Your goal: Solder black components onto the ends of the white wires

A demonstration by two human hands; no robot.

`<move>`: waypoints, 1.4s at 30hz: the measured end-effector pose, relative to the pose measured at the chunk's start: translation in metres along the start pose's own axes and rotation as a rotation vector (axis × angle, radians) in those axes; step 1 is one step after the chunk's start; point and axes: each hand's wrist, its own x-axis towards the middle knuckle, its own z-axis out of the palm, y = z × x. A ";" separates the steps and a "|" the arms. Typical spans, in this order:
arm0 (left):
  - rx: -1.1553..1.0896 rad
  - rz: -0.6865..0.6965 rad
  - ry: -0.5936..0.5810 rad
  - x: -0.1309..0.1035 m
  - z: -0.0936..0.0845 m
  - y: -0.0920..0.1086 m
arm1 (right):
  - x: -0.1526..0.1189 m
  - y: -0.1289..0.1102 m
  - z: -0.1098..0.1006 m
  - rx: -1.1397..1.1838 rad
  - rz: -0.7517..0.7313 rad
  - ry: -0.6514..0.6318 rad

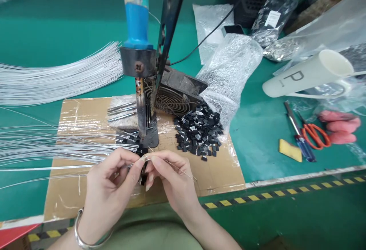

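Observation:
My left hand [114, 185] and my right hand [171, 177] meet over the cardboard [217, 173], both closed with fingertips pinched on a thin wire [183, 171]. The wire runs out past my right fingers. Just beyond my fingertips, white wires with black connectors [140, 150] lie in a bundle coming from the left. Above them a soldering iron [140, 109] points down from its holder. A pile of small black connectors [198, 132] lies to the right, beside a dark fan [174, 90].
A thick bundle of white wires [57, 78] lies at the left. Bubble wrap [231, 71] sits behind the pile. To the right are a white mug [309, 74], a screwdriver [304, 147], orange scissors [316, 135], a yellow sponge [290, 150] and pink items [340, 124].

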 end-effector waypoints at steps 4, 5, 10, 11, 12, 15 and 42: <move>-0.006 -0.035 0.044 -0.001 0.003 0.005 | 0.001 0.000 0.001 0.014 -0.015 0.013; 0.000 -0.037 0.056 -0.001 0.004 0.006 | 0.001 0.000 0.001 0.015 -0.018 0.019; 0.026 -0.035 0.106 -0.004 0.010 0.006 | 0.000 0.006 0.003 0.026 -0.053 0.040; 0.019 -0.036 0.108 -0.005 0.010 0.006 | 0.000 0.007 0.003 0.023 -0.064 0.040; 0.009 -0.036 0.111 -0.004 0.011 0.006 | 0.000 0.008 0.002 0.019 -0.073 0.037; -0.042 -0.018 0.117 -0.002 0.010 0.006 | 0.000 0.007 0.002 0.006 -0.075 0.017; 0.045 0.165 0.104 0.000 0.002 -0.004 | -0.003 0.002 -0.003 -0.027 -0.046 -0.006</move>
